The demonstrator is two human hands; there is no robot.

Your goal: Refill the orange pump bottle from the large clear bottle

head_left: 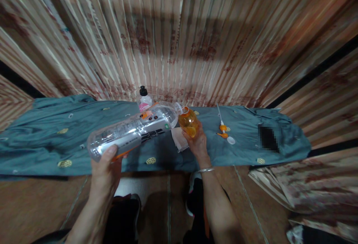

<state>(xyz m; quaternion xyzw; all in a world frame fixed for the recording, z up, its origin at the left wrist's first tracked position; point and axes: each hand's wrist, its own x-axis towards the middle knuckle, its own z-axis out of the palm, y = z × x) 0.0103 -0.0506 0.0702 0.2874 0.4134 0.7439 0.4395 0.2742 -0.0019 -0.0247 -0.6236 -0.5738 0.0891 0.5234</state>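
My left hand (107, 167) is wrapped round the lower part of a large clear plastic bottle (134, 130) with a silver and orange label. The bottle lies tilted, its uncapped neck pointing right. Its mouth meets the opening of a small orange see-through bottle (188, 121), which my right hand (198, 141) grips from the right side. Some liquid seems to sit low in the orange bottle. Whether the two rims touch, I cannot tell. An orange and white pump top (222, 128) with a long tube lies on the cloth to the right.
A clear squeeze bottle with a black cap (143, 96) stands behind the large bottle. A pale folded cloth or packet (179, 139) lies below the bottle necks. A white round disc (231, 140) and a blurred dark object (269, 138) lie right on the green cloth (240, 154).
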